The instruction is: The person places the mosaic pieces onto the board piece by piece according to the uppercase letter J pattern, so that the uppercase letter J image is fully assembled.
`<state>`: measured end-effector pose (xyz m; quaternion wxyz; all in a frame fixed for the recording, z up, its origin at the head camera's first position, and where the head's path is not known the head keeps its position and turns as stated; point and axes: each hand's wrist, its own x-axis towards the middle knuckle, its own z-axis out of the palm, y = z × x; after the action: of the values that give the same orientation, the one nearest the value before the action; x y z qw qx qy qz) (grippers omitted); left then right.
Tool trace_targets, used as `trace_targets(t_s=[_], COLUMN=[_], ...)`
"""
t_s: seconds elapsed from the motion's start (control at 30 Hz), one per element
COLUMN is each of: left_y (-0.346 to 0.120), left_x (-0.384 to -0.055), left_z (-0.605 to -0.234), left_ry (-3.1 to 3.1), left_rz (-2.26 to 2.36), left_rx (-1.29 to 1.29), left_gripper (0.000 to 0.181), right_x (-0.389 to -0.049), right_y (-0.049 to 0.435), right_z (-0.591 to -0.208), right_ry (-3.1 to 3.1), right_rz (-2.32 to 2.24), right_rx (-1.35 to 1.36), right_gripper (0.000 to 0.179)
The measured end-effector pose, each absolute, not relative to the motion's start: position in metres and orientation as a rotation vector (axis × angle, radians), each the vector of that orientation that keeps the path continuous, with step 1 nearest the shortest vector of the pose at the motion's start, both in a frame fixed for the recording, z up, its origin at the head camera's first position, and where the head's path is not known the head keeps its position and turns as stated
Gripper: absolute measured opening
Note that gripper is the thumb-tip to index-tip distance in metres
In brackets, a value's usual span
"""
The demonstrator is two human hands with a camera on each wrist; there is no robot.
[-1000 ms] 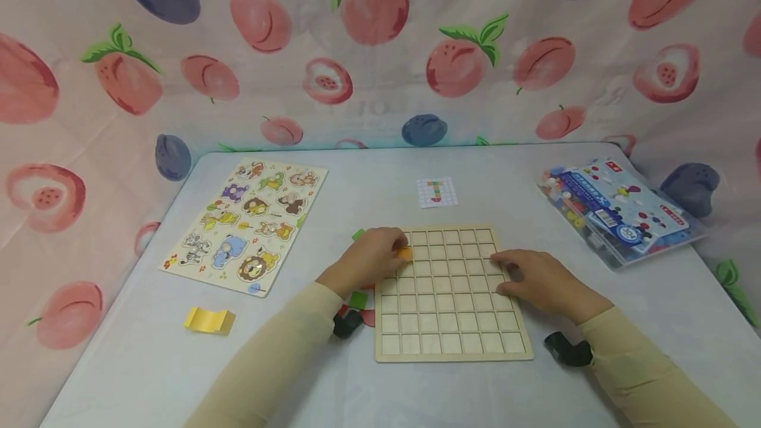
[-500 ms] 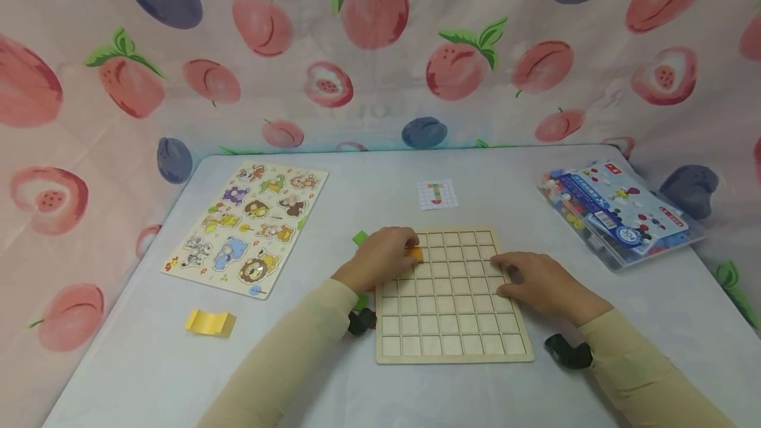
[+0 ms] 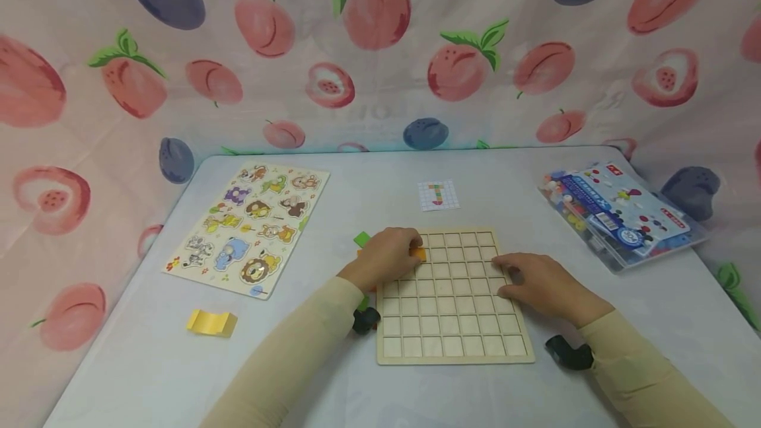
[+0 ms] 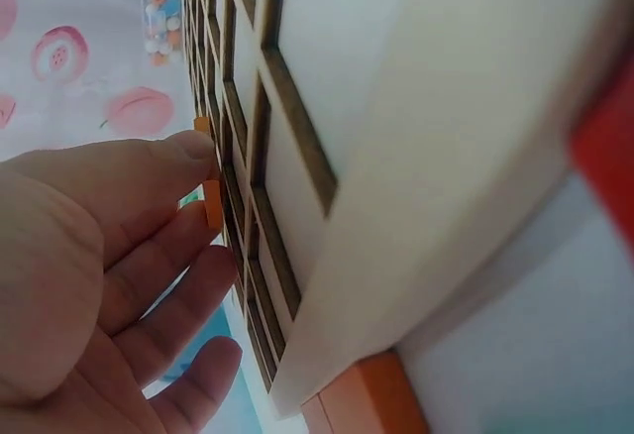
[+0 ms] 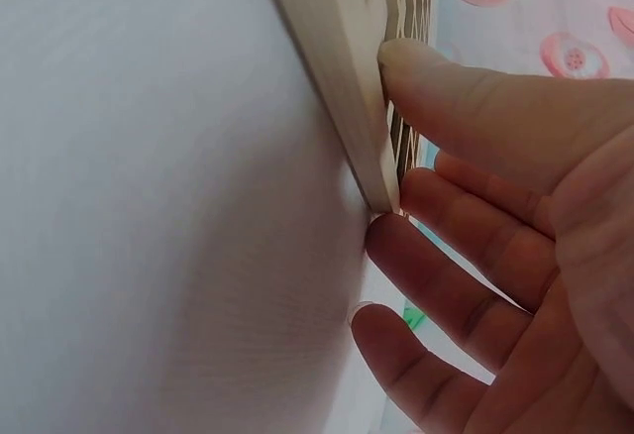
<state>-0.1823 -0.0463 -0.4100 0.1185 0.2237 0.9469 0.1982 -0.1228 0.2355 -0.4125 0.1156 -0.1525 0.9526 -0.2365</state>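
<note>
A square wooden grid board (image 3: 458, 360) lies in the middle of the table in the head view. My left hand (image 3: 388, 255) reaches over its far left part, thumb and fingers pinching a small orange square tile (image 3: 419, 254). In the left wrist view the orange tile (image 4: 212, 204) shows between thumb and fingers, right at the grid's surface. My right hand (image 3: 540, 284) rests at the board's right edge. The right wrist view shows its thumb (image 5: 416, 62) on the board's face, with relaxed fingers along the edge.
Left of the board, partly under my left arm, lie a green piece (image 3: 362, 239) and other coloured pieces. A small pattern card (image 3: 438, 195) lies beyond it. An animal puzzle (image 3: 250, 226) and a yellow block (image 3: 211, 323) are at left, a plastic box of beads (image 3: 621, 213) at right.
My left hand has slid right across the board's far left part with the orange tile, mostly in the first half second. The right hand has stayed at the board's edge.
</note>
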Motion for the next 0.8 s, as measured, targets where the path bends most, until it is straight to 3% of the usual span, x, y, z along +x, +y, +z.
trace_targets(t_s=[0.8], left_y=[-0.0458], left_x=[-0.1859], left_z=[-0.4126], left_ry=[2.746], left_rz=[0.507], left_rx=[0.702], left_gripper=[0.031], right_x=[-0.1205], right_y=[0.2350], right_z=[-0.4120], right_ry=[2.790], right_rz=[-0.701], right_rx=[-0.425], right_gripper=[0.054])
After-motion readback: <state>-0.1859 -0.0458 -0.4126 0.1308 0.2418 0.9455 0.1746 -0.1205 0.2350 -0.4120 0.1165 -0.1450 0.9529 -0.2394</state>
